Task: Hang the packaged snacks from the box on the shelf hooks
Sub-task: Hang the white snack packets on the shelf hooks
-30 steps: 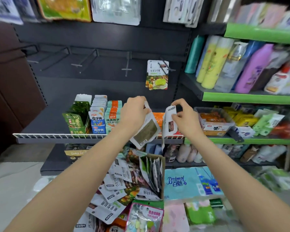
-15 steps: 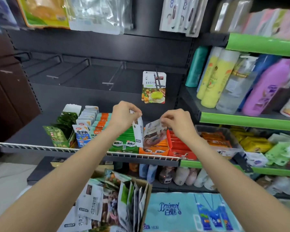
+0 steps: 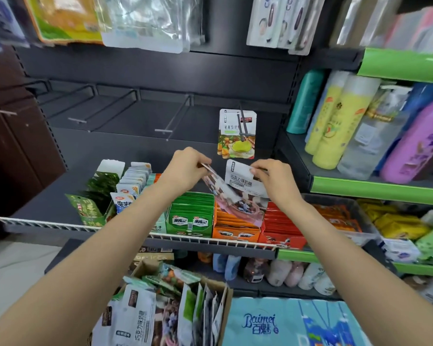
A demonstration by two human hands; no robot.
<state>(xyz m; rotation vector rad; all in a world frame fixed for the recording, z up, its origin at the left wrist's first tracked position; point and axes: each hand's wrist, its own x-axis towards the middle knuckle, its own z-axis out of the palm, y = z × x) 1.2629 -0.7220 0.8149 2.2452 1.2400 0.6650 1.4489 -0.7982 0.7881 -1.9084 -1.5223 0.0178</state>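
Both hands pinch packets by their top edges — my left hand point(image 3: 185, 168) a tilted pouch point(image 3: 231, 206), my right hand point(image 3: 273, 181) an upright one point(image 3: 240, 178) — just under the hung packet point(image 3: 237, 133). I'm mid-hang, the box point(image 3: 175, 308) below; next, thread a hole onto a hook point(image 3: 169, 123).
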